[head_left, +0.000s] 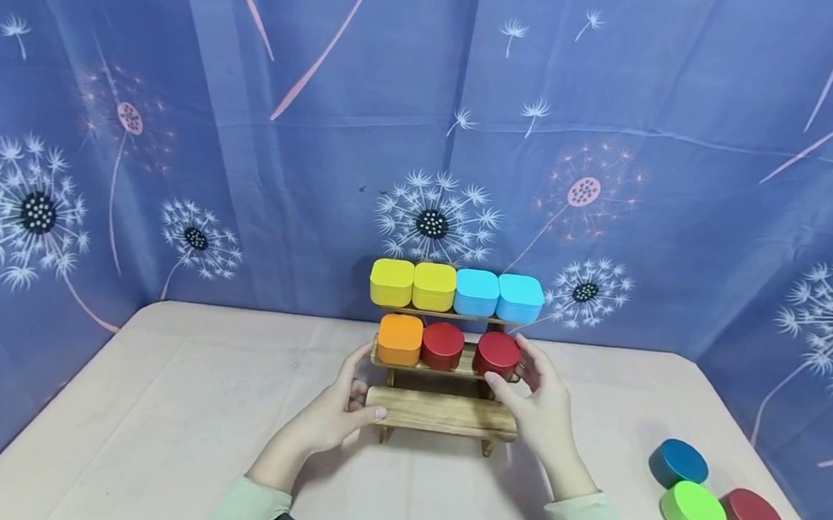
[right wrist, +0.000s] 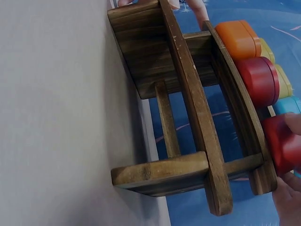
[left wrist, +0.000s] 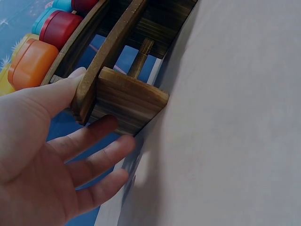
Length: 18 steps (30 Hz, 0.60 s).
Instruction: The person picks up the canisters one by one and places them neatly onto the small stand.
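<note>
A wooden tiered rack point(head_left: 442, 413) stands on the table before me. My left hand point(head_left: 326, 415) holds its left end, the thumb on the bare lowest shelf. In the left wrist view the other fingers point(left wrist: 103, 153) are spread beside the end panel. At the right end of the middle shelf, my right hand point(head_left: 546, 402) grips a red round box point(head_left: 498, 353) between thumb and fingers. Left of it, past a small gap, sit another red round box point(head_left: 442, 344) and an orange box point(head_left: 400, 339). Two yellow boxes point(head_left: 412, 285) and two light blue boxes point(head_left: 498, 295) line the top shelf.
On the table point(head_left: 167, 420) at the right lie a dark blue round box point(head_left: 679, 464), a bright green one point(head_left: 694, 510) and a dark red one point(head_left: 751, 518), close together. A blue cloth point(head_left: 317, 200) with dandelion prints hangs right behind the rack.
</note>
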Motion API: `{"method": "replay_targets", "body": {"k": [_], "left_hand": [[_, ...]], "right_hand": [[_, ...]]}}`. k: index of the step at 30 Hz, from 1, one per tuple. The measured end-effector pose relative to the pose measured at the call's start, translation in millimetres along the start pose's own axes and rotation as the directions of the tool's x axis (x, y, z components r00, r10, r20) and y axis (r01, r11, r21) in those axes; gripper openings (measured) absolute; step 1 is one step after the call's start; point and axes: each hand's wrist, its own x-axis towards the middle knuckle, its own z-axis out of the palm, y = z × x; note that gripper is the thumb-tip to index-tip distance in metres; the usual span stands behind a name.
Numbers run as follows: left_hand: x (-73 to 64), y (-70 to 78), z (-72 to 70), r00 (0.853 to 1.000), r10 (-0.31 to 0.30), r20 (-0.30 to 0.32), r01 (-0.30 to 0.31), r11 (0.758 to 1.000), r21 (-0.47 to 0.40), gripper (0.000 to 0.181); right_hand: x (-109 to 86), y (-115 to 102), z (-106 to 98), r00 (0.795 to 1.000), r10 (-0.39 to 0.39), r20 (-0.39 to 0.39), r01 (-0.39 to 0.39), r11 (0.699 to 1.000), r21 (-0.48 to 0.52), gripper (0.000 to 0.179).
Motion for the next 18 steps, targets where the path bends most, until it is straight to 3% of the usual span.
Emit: {"method": "replay_targets", "body": {"k": [10, 18], "left_hand": [[-3.5, 2.9, -0.7, 1.0, 0.012, -0.001, -0.012, 1.0, 0.013, 0.093], [-1.7, 3.1, -0.6, 1.0, 0.019, -0.001, -0.019, 1.0, 0.003, 0.093]], "right_hand": [[-1.0, 5.4, -6.5, 0.997, -0.072, 0.025, 0.07, 0.995, 0.071, 0.065], [1.0, 5.9, -9.0, 0.991, -0.132, -0.006, 0.132, 0.991, 0.03, 0.053]]}}
